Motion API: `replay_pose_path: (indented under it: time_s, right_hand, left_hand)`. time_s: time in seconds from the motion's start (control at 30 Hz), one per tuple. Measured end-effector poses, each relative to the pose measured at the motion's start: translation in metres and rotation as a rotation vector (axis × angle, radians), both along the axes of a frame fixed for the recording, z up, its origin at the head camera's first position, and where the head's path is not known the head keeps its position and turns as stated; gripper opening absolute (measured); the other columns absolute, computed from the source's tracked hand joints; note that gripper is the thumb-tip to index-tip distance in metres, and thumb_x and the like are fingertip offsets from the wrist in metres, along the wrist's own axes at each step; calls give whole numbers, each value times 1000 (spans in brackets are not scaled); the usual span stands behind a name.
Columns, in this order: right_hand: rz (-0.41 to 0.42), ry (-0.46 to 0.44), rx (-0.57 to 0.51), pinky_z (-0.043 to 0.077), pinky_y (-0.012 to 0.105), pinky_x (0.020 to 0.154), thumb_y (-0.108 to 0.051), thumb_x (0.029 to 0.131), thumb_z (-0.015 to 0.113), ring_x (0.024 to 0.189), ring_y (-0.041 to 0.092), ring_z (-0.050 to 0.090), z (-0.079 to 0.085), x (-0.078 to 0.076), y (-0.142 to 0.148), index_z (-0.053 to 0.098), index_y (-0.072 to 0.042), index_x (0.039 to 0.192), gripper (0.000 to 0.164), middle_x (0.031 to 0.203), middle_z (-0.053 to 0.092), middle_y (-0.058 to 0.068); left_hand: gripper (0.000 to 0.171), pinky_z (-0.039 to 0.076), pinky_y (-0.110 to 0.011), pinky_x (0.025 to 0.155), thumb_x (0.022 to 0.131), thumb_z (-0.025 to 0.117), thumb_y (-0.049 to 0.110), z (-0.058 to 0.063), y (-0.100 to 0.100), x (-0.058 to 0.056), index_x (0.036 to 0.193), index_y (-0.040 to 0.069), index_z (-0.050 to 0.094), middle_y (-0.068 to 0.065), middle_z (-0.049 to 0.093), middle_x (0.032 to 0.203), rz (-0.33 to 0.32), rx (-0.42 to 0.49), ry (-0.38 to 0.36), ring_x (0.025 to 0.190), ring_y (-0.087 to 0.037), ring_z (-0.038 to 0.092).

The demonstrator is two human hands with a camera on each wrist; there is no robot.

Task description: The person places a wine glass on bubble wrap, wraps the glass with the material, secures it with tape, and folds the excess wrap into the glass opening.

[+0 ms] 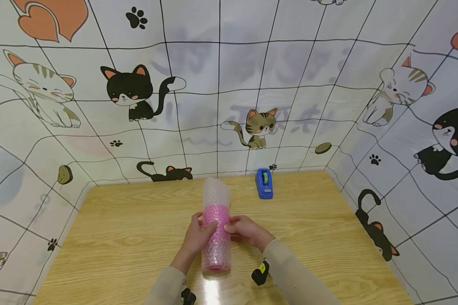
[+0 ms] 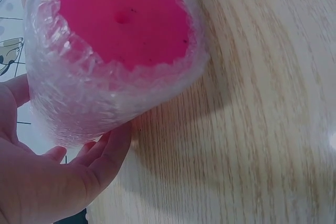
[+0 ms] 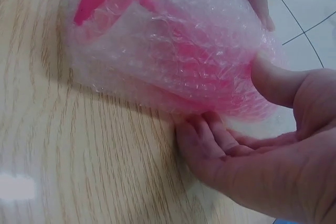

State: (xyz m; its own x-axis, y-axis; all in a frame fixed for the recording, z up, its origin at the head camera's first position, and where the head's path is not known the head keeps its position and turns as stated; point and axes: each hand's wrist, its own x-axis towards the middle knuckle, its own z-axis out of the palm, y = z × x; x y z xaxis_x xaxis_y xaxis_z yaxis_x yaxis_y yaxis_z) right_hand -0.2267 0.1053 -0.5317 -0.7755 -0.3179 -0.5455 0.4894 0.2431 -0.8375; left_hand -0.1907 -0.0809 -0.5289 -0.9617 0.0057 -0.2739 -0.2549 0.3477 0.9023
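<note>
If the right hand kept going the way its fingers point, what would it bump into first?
The right hand points left, and its fingers already touch the bubble-wrapped pink cylinder. So it would press straight into that wrap first, with the left hand holding the far side.

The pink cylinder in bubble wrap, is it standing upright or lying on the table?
Lying. The pink cylinder rests lengthwise on the table, left hand and right hand gripping its sides.

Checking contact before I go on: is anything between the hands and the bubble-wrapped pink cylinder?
Nothing visible. The left hand and right hand grip the bubble-wrapped pink cylinder directly; the tape dispenser sits apart, behind.
</note>
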Motion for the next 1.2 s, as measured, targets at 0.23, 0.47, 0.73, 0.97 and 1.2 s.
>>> replay_pose_path:
  time_s: [0.23, 0.47, 0.73, 0.97, 1.2]
  right_hand:
    - [27, -2, -25, 49, 46, 103, -19, 93, 65, 107, 24, 65, -2, -2, 2, 46, 9, 137, 55, 126, 61, 18]
    - [36, 3, -82, 50, 45, 103, -21, 94, 64, 108, 22, 63, -5, -1, 0, 48, 6, 137, 53, 127, 62, 16]
    - [-2, 0, -136, 48, 48, 104, -25, 93, 65, 117, 28, 60, -2, 2, -2, 39, 4, 143, 63, 134, 57, 19]
    - [-25, 81, -80, 51, 47, 100, -24, 92, 67, 109, 26, 63, -2, 7, -4, 47, 8, 136, 58, 129, 59, 21]
    - [-107, 139, -2, 55, 44, 93, -19, 88, 70, 102, 23, 66, 3, 9, -9, 54, 9, 130, 52, 124, 63, 23]
  left_hand:
    - [77, 53, -52, 93, 93, 61, 44, 1, 0, 1, 147, 2, 25, -27, 48, 135, -3, 4, 7, 116, -39, 57]
    - [77, 51, -53, 95, 94, 59, 44, 2, -4, 1, 147, 0, 25, -29, 47, 135, -28, 19, 25, 118, -41, 55]
    - [77, 51, -53, 95, 97, 56, 41, 3, -7, 3, 148, -2, 19, -32, 43, 137, -47, 79, 18, 120, -44, 54]
    - [75, 50, -53, 98, 98, 54, 41, 1, -7, 7, 148, -4, 21, -34, 45, 138, -51, 88, -6, 123, -46, 52]
    - [67, 54, -47, 91, 95, 60, 35, -2, -5, 7, 142, -4, 34, -29, 54, 128, 21, 26, 65, 114, -39, 59]
